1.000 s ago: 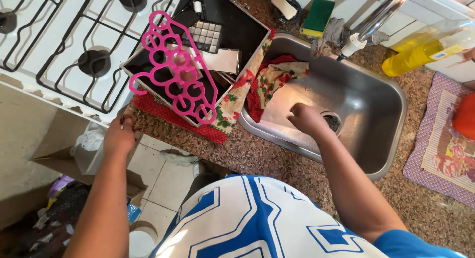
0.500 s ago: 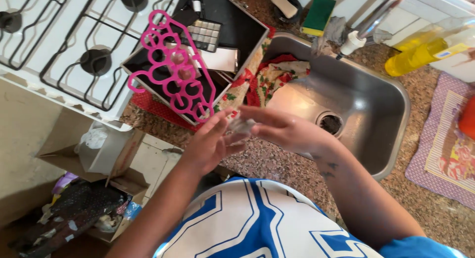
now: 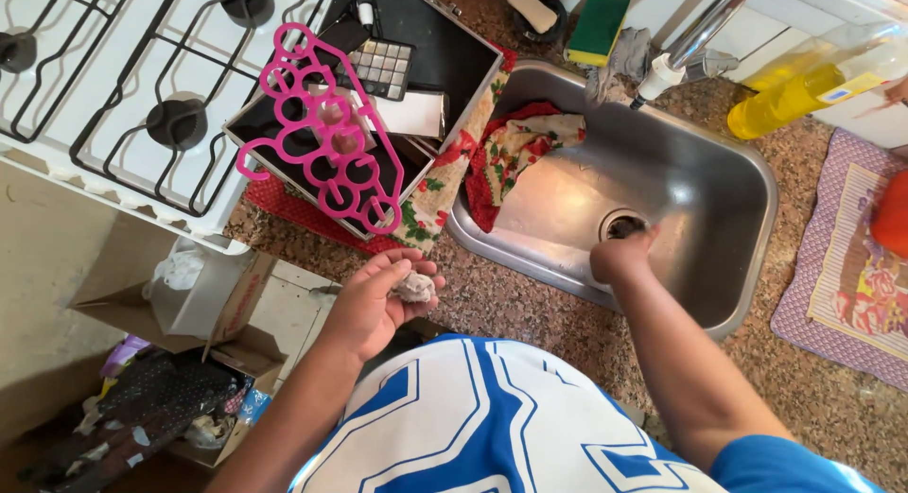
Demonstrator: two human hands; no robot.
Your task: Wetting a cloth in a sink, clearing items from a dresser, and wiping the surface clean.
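Left hand: left hand (image 3: 371, 304) curled loosely around a small greyish wad (image 3: 414, 287) — cupped in palm and fingers, held just off the front edge of the speckled counter (image 3: 530, 309).
Right hand: right hand (image 3: 619, 257) down inside the steel sink (image 3: 738, 186), fingers bunched at the drain (image 3: 622, 225); whether it grips anything cannot be told.
Sink contents: 1 red floral cloth (image 3: 515, 151) draped over its left rim.
Black tray (image 3: 445, 49): at the counter's left edge beside the stove (image 3: 113, 86) — holds a pink ringed rack (image 3: 326, 138), a square-celled palette (image 3: 383, 66) and a white card (image 3: 416, 115).
Back edge: green sponge (image 3: 598, 25), yellow bottle (image 3: 804, 96).
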